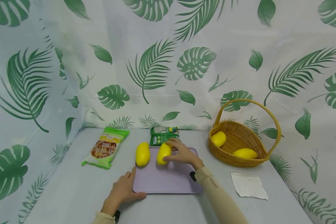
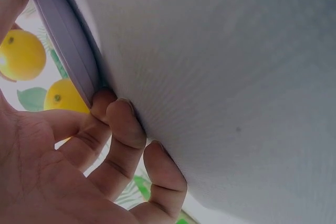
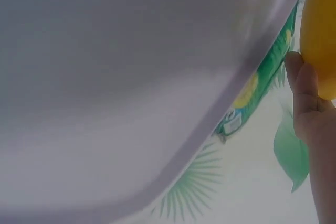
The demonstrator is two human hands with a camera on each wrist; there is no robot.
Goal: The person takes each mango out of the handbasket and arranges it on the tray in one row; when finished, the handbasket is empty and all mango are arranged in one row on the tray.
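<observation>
My right hand (image 1: pixel 182 152) pinches a smooth yellow mango (image 1: pixel 164 154) between thumb and fingers, over the back of a pale purple tray (image 1: pixel 168 183). In the right wrist view, the fingers (image 3: pixel 305 90) press against the mango (image 3: pixel 319 35) at the right edge. Another mango (image 1: pixel 142 154) stands at the tray's back left corner. At the front left corner my left hand (image 1: pixel 124 188) holds the tray, thumb along its front edge and fingers at its left side. The left wrist view shows fingertips (image 2: pixel 126 121) low by the tray rim (image 2: pixel 65 40).
A wicker basket (image 1: pixel 226 156) with a tall handle holds two mangoes at the right. Before it lies a white cloth (image 1: pixel 249 185). A green-edged food packet (image 1: pixel 106 147) lies at the left; a dark green packet (image 1: pixel 159 137) lies behind the tray. Leaf-patterned sheets (image 1: pixel 162 93) enclose the table.
</observation>
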